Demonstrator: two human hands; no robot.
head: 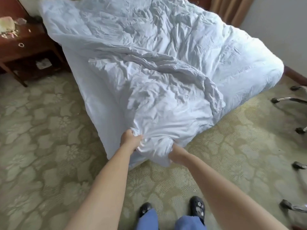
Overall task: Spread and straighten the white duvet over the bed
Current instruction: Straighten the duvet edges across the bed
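The white duvet (149, 63) lies crumpled over the whole bed, with a thick diagonal fold running across its middle. Its near corner hangs over the foot of the bed toward me. My left hand (130, 138) is closed on a bunch of that corner's fabric. My right hand (174, 154) grips the same corner from underneath on the right, its fingers hidden in the cloth. Both arms are stretched out in front of me. The mattress itself is hidden beneath the duvet.
A dark wooden nightstand (25, 47) with small items on top stands left of the bed. Chrome chair legs with castors (295, 100) sit at the right edge. Patterned carpet (49, 130) covers the floor; my shoes (197, 206) are at the bottom. Curtains (232, 9) hang behind.
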